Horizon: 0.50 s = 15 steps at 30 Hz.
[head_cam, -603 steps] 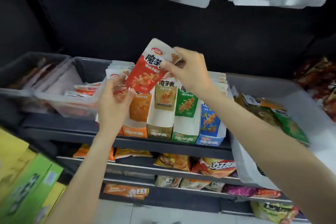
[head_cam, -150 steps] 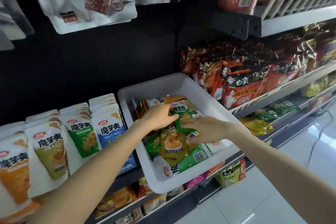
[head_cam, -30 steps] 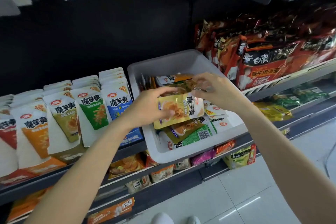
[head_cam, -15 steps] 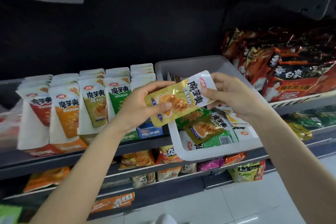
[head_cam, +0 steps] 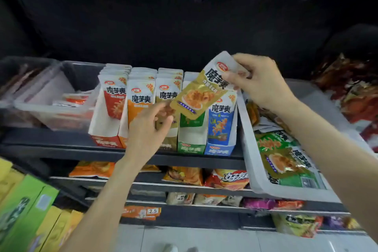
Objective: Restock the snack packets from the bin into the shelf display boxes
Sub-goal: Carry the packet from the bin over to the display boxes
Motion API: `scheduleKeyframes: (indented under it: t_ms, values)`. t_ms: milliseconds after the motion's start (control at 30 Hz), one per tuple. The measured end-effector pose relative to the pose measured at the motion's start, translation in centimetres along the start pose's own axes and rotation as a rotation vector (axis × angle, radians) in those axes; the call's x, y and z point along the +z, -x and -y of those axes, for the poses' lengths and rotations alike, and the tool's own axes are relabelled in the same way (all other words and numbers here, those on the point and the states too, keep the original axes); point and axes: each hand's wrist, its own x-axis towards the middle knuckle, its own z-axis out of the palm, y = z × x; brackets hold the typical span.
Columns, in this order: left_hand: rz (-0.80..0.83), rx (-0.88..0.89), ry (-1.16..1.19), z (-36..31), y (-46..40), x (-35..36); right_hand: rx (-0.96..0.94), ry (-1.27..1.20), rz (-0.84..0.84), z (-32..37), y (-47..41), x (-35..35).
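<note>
Olive packet (head_cam: 201, 92) blocks the green display box (head_cam: 191, 129).

Both arms reach forward; right grip (head_cam: 253, 82) pinches shut, left grip (head_cam: 150, 124) loosely curled.

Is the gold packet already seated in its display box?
No. The right hand holds the gold packet tilted in the air, in front of the display boxes.
</note>
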Motion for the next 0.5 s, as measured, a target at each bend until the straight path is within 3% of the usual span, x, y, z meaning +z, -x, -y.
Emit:
scheduleKeyframes:
  t_ms: [67, 167, 333, 500]
  values:
    - [-0.046, -0.009, -0.239, 2.6, 0.1, -0.6, -0.095, 0.129, -0.024, 1.1, -1.8, 2.1]
    - [-0.024, -0.014, -0.354, 4.5, 0.3, -1.1, -0.216, 0.296, -0.044, 2.9, -3.8, 5.2]
    - [0.026, -0.045, -0.318, 5.2, 0.4, -1.6, -0.201, 0.616, 0.124, 4.2, -6.2, 8.7]
    - [0.038, 0.01, -0.249, 5.8, 0.1, -2.1, -0.161, 0.696, 0.299, 3.2, -6.8, 11.7]
